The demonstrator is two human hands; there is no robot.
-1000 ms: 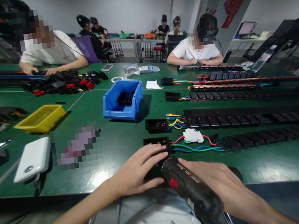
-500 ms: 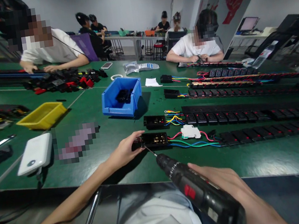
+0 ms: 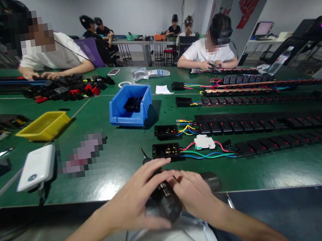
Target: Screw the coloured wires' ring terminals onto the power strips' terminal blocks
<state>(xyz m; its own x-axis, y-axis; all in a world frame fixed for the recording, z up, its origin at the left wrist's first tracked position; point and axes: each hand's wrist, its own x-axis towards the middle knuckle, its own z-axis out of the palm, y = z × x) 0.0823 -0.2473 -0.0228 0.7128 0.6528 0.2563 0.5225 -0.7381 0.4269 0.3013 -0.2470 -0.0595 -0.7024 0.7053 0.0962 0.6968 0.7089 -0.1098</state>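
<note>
A black cordless drill (image 3: 167, 207) lies on its side at the table's front edge, its bit pointing away and slightly left. My left hand (image 3: 130, 200) is wrapped over the drill's body, thumb below and fingers across the top. Around the handle, my right hand (image 3: 195, 193) is closed, with the drill's base sticking out to its right. Just beyond my hands is an open black terminal box (image 3: 167, 150) with brass contacts inside; neither hand holds it. Red, green and blue wires run from it past a white breaker (image 3: 204, 142) to a black socket strip (image 3: 287, 143).
A second open box (image 3: 166, 131) and strip lie behind. The blue bin (image 3: 132, 115) holds black parts. To the left are a yellow tray (image 3: 45, 126), a white power bank (image 3: 36, 166) and a blurred item (image 3: 86, 153). Co-workers sit across the table.
My left hand has left the terminal box and come to the drill. The drill has moved left and turned onto its side, and its bit is away from the box.
</note>
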